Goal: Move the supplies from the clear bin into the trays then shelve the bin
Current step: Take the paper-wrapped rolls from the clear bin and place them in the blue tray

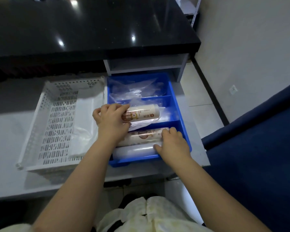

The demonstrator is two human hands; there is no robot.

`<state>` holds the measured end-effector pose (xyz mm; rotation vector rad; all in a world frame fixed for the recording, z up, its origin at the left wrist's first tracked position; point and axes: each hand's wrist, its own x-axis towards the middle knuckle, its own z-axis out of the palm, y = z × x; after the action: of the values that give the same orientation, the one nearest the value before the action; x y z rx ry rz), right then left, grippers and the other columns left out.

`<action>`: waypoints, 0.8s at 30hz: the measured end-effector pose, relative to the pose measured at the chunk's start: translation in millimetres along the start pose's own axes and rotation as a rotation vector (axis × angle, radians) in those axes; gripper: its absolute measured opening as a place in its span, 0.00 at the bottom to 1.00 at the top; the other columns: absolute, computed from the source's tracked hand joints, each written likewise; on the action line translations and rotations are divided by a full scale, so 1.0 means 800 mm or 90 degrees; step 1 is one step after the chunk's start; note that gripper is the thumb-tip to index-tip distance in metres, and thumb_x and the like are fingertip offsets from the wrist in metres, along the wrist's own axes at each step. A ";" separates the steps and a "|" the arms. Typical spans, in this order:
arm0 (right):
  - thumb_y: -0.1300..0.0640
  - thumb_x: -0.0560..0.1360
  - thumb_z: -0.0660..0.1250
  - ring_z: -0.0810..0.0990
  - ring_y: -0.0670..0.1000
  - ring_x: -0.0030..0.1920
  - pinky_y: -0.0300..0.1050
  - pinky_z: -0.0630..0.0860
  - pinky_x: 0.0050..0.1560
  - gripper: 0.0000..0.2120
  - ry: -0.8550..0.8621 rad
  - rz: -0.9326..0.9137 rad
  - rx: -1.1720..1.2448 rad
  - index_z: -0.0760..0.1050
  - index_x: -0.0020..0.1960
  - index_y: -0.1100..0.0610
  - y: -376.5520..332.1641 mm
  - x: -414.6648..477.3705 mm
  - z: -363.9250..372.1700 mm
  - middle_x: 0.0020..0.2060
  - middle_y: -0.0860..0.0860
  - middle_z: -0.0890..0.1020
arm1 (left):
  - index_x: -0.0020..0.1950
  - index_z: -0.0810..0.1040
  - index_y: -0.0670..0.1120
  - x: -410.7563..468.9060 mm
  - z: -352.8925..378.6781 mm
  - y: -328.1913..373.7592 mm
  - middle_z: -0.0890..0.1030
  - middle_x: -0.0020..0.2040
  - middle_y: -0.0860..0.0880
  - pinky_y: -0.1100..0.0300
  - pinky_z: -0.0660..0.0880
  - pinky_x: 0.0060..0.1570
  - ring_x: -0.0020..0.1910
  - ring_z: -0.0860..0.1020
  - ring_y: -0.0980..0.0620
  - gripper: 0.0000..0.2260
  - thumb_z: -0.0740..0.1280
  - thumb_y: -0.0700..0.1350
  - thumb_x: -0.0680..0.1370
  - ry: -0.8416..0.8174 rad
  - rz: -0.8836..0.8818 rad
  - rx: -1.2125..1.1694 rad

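A blue tray point(182, 124) with three compartments sits on the grey table. Clear plastic bags point(134, 90) fill its far compartment. My left hand point(110, 121) grips the left end of a cream roll with a brown label point(146, 113) in the middle compartment. The near compartment holds a second labelled roll point(141, 136) and a plain white roll point(132, 151). My right hand point(172, 143) rests on the right ends of those two rolls, fingers curled over them. A white perforated basket point(40, 118) stands to the left, with clear plastic sheets point(84, 129) lying in it.
A glossy black countertop point(90, 30) overhangs the back of the table. A grey open shelf unit point(147, 64) stands behind the blue tray. A blue upholstered seat point(258, 148) is at the right, with white wall and tiled floor beyond.
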<state>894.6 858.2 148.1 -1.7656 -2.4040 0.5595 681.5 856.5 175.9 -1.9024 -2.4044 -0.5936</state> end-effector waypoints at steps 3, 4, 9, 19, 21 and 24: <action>0.41 0.72 0.65 0.75 0.52 0.49 0.46 0.72 0.42 0.24 -0.068 0.107 0.034 0.64 0.61 0.51 -0.002 -0.002 0.003 0.51 0.52 0.76 | 0.63 0.75 0.58 0.009 -0.006 -0.001 0.77 0.58 0.53 0.51 0.55 0.56 0.59 0.68 0.46 0.26 0.74 0.48 0.66 0.011 0.010 -0.022; 0.40 0.73 0.64 0.76 0.53 0.48 0.47 0.74 0.42 0.24 -0.096 0.125 0.047 0.62 0.62 0.51 -0.003 -0.001 0.003 0.50 0.51 0.76 | 0.63 0.76 0.58 0.012 -0.008 -0.002 0.77 0.57 0.53 0.50 0.55 0.56 0.59 0.68 0.46 0.26 0.74 0.48 0.66 0.014 0.016 -0.028; 0.44 0.71 0.67 0.76 0.52 0.48 0.52 0.78 0.46 0.26 -0.147 0.158 0.155 0.59 0.63 0.48 -0.007 0.003 0.000 0.49 0.48 0.74 | 0.64 0.75 0.57 0.018 -0.015 -0.011 0.77 0.58 0.52 0.49 0.56 0.57 0.60 0.68 0.46 0.27 0.75 0.48 0.66 0.020 0.019 -0.024; 0.58 0.67 0.76 0.72 0.50 0.58 0.46 0.74 0.57 0.32 -0.096 0.080 0.369 0.66 0.65 0.43 0.015 -0.001 -0.029 0.60 0.45 0.66 | 0.63 0.76 0.57 0.018 -0.021 -0.027 0.77 0.58 0.52 0.50 0.55 0.57 0.60 0.67 0.45 0.27 0.76 0.48 0.65 0.025 0.016 -0.040; 0.58 0.67 0.76 0.72 0.51 0.60 0.47 0.74 0.61 0.32 -0.104 0.038 0.363 0.66 0.65 0.42 0.009 -0.001 -0.039 0.59 0.43 0.63 | 0.63 0.76 0.57 0.018 -0.023 -0.029 0.77 0.58 0.52 0.49 0.55 0.57 0.60 0.67 0.45 0.26 0.76 0.48 0.65 0.025 0.019 -0.035; 0.56 0.66 0.76 0.70 0.49 0.57 0.44 0.73 0.57 0.30 -0.089 -0.049 0.225 0.67 0.62 0.41 -0.014 0.002 -0.053 0.58 0.43 0.63 | 0.62 0.76 0.57 0.020 -0.027 -0.033 0.77 0.58 0.52 0.49 0.55 0.57 0.59 0.67 0.46 0.26 0.76 0.48 0.65 0.027 0.023 -0.028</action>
<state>896.4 866.8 190.8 -1.5249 -2.2668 1.0549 647.7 859.8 192.1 -1.9237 -2.3459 -0.6828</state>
